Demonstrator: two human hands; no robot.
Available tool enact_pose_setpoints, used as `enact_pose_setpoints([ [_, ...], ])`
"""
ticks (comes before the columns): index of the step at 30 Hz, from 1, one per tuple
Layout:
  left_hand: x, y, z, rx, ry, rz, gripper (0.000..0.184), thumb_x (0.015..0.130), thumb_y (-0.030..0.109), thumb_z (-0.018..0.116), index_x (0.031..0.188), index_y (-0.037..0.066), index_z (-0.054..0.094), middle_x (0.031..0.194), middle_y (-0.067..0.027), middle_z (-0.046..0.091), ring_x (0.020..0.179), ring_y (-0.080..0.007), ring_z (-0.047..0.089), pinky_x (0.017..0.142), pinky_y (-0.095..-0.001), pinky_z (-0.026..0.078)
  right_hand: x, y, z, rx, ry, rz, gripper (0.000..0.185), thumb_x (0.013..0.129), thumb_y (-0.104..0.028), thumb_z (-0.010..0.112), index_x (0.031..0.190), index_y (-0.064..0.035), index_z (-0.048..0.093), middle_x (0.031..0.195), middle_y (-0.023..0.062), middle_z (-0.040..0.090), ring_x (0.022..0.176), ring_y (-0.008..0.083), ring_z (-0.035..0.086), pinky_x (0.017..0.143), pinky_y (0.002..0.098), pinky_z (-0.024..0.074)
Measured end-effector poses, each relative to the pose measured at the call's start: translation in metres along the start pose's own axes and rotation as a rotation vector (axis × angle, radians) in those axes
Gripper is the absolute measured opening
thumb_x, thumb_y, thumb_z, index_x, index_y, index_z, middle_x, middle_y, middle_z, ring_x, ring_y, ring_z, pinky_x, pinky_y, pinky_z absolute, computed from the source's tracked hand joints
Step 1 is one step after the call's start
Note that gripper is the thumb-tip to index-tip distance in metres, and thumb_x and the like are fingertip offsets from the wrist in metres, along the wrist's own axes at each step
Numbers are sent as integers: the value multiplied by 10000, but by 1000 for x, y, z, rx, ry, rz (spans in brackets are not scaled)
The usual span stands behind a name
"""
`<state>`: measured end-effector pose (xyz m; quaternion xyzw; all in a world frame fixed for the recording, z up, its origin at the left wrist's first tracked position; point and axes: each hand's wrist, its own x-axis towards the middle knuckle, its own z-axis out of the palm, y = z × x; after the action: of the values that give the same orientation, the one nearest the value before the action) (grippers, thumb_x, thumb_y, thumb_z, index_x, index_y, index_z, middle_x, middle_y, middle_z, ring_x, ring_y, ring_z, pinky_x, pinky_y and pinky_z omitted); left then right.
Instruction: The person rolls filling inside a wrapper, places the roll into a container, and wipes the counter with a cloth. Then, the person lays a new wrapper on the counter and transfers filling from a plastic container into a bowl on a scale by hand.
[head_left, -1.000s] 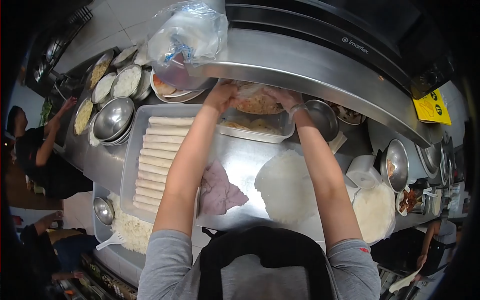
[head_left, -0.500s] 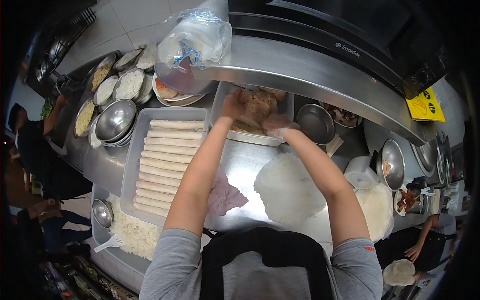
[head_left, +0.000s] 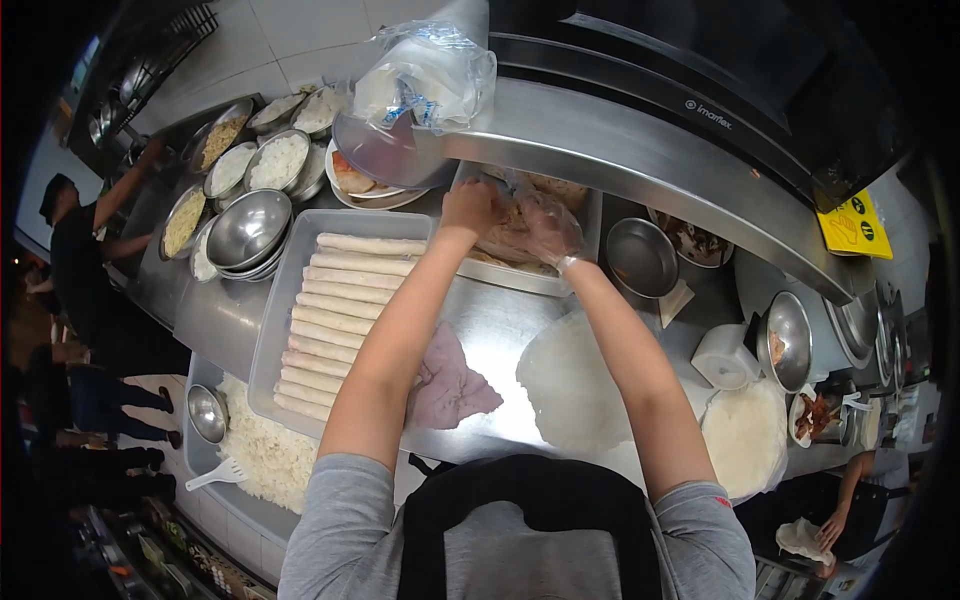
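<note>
Both hands are over a rectangular container (head_left: 515,281) of brownish filling (head_left: 560,190) under the steel shelf. My left hand (head_left: 475,207) is closed at its left part, on something I cannot make out. In a clear plastic glove, my right hand (head_left: 548,228) has curled fingers over the filling, their tips partly hidden. Nearer my body a thin pale wrapper sheet (head_left: 570,385) lies flat on the steel counter, with a pinkish cloth (head_left: 450,380) to its left. Rows of pale rolls (head_left: 345,302) fill a plastic tray (head_left: 272,330) beside my left forearm.
Steel bowls (head_left: 250,230) and bowls of shredded food (head_left: 280,162) stand at left, above a rice tub (head_left: 270,450). A round pan (head_left: 642,257), a stack of wrappers (head_left: 743,435) and a steel bowl (head_left: 788,342) are at right. Other people stand at both sides.
The bagged filling held up earlier is down in the container. My hands have come closer together over it. The view has shifted slightly, and the co-workers at both sides have moved.
</note>
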<state>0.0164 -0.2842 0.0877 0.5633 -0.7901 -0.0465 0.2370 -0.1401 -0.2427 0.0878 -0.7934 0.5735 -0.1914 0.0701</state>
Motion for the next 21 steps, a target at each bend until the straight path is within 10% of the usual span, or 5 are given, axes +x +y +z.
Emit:
enact_pose_setpoints([
  [12, 20, -37, 22, 581, 267, 335, 198, 806, 220, 582, 889, 68, 677, 1054, -56, 613, 1037, -222, 541, 807, -405, 417, -31, 11, 6, -141, 92, -141, 434, 788, -274, 662, 1143, -68, 523, 1159, 142, 539, 1085, 316, 532, 904, 410, 456],
  [14, 28, -45, 25, 658, -18, 187, 175, 823, 208, 536, 874, 104, 667, 1012, -87, 615, 971, -227, 562, 769, -404, 423, -28, 27, 28, -151, 129, -191, 336, 829, -251, 600, 1105, -65, 549, 1124, 144, 553, 1048, 311, 549, 877, 409, 465],
  [15, 31, -74, 50, 678, 430, 428, 151, 813, 204, 549, 823, 111, 667, 923, -73, 631, 888, -224, 584, 716, -401, 439, -25, 28, 33, -93, 107, -146, 294, 848, -234, 568, 1086, -60, 563, 1104, 149, 562, 1030, 309, 557, 862, 410, 468],
  [16, 35, -59, 38, 653, 119, 265, 151, 804, 200, 557, 822, 111, 677, 898, -89, 639, 845, -238, 604, 698, -400, 456, -23, 18, 13, -9, -93, -23, 356, 933, -249, 385, 1180, -83, 580, 1190, 150, 561, 1125, 296, 517, 968, 386, 416],
  [21, 17, -45, 13, 421, 38, 245, 420, 708, 205, 717, 1094, 111, 579, 1217, -103, 514, 1122, -302, 478, 849, -481, 431, -59, -10, -43, 147, 173, -22, 482, 908, -327, 468, 1289, -32, 484, 1341, 162, 480, 1236, 262, 473, 1022, 353, 372],
])
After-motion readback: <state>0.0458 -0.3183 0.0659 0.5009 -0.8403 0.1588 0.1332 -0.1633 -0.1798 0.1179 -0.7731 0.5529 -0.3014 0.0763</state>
